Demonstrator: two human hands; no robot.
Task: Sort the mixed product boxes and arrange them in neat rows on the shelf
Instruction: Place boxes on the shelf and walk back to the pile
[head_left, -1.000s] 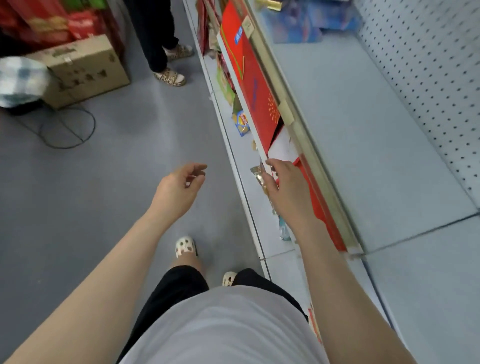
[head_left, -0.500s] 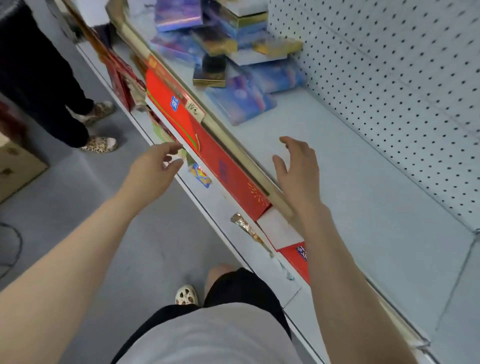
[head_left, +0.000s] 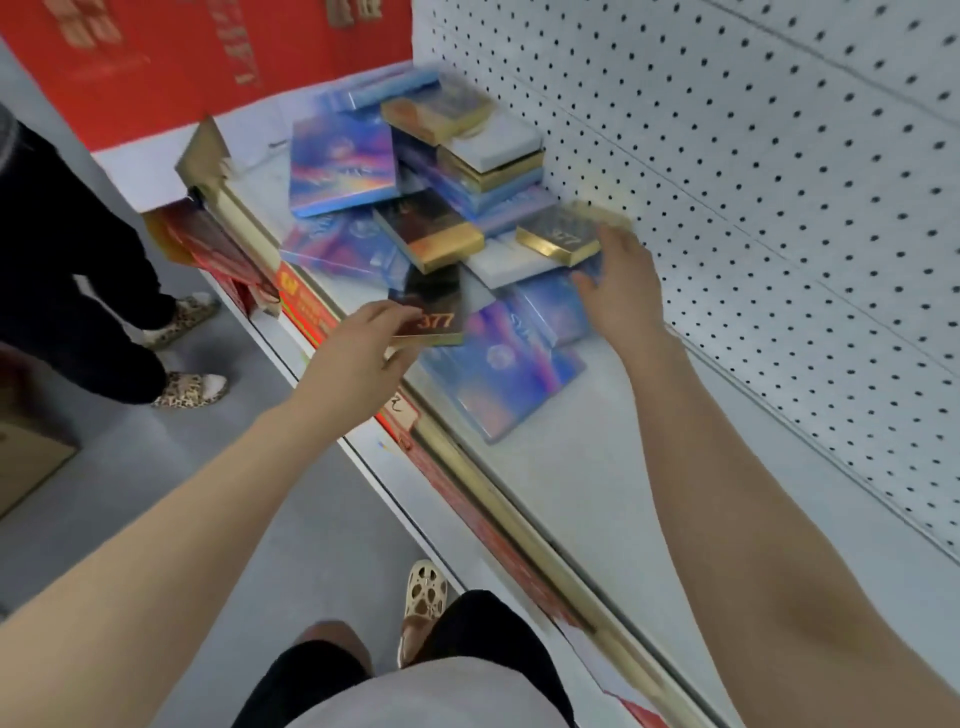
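A jumbled heap of flat product boxes lies on the grey shelf: blue iridescent ones and dark ones with gold edges, some stacked against the pegboard. My left hand pinches a dark gold-edged box marked 377 at the heap's near edge. My right hand grips another dark gold-edged box at the heap's right side, near the pegboard. A large blue box lies flat between my two hands.
A gold rail with red price strips edges the shelf front. White pegboard backs the shelf. A red panel stands at the far end. Another person's legs in leopard-print shoes stand in the aisle on the left, beside a cardboard box.
My view swung up from the lower shelf to the heap of boxes. Both hands reached forward, each taking hold of a dark gold-edged box.
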